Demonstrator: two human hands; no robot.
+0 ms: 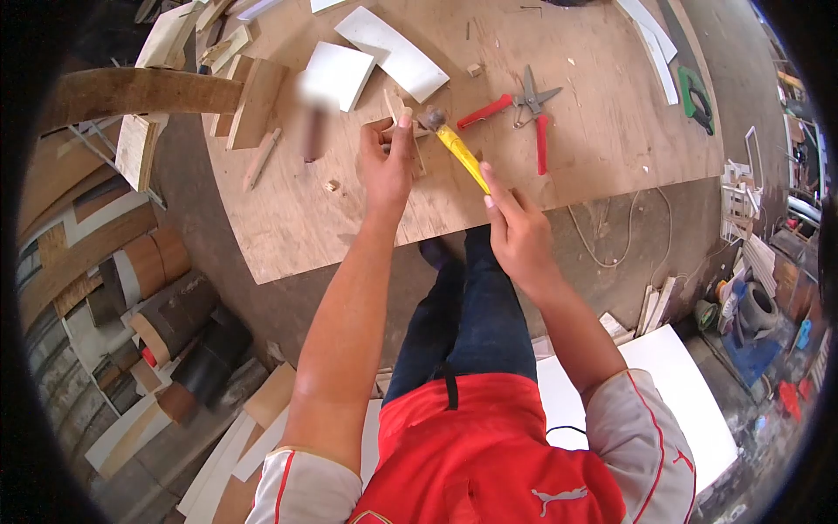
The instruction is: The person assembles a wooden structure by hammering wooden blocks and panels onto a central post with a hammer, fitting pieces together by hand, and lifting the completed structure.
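Note:
My right hand (521, 229) is wrapped round the yellow handle of a hammer (463, 156), whose metal head lies up and to the left, close beside my left hand. Closed round a small piece of light wood (393, 106) is my left hand (387, 166), its thumb pointing up. Both hands are over the plywood table (305, 223), near its front edge. Red-handled snips (528, 103) lie open to the right of the hammer head.
White boards (393, 54) lie at the back. A wooden block stack (257, 103) and a wood stick (264, 159) are on the left. A green-handled saw (696, 100) rests at the right edge. A cord (615, 262) trails on the floor.

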